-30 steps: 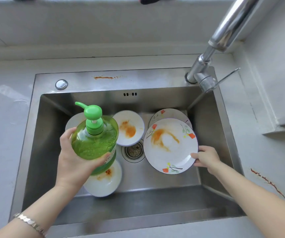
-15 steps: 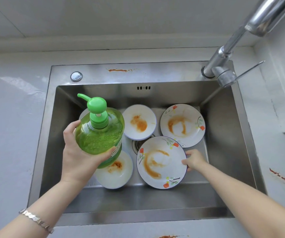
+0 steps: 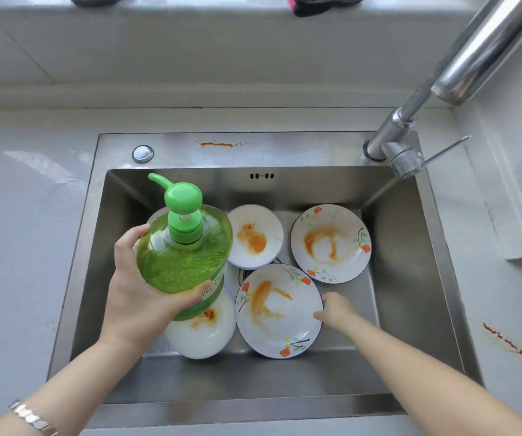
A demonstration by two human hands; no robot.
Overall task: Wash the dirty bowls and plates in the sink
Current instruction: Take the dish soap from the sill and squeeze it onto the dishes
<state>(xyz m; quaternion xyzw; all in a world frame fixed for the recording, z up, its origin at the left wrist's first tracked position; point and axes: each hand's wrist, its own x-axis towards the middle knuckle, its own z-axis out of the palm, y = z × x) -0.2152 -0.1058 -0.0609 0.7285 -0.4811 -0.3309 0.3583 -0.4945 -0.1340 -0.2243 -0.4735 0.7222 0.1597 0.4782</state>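
Evidently the soap bottle (image 3: 184, 247) is gripped upright over the sink (image 3: 410, 278) by the left hand (image 3: 136, 294), while a stained plate (image 3: 280, 311) is pinched at its rim by the right hand (image 3: 335, 309), probably positioned for soaping.

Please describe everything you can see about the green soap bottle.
The green soap bottle looks like clear green plastic, round and wide, filled with green liquid full of small bubbles. On top sits a lighter green pump head with a curved spout pointing up-left. A label shows partly on its lower side. The left hand grips it from the side, lifted over the sink, above the bowls at the left. Nothing else visibly touches it.
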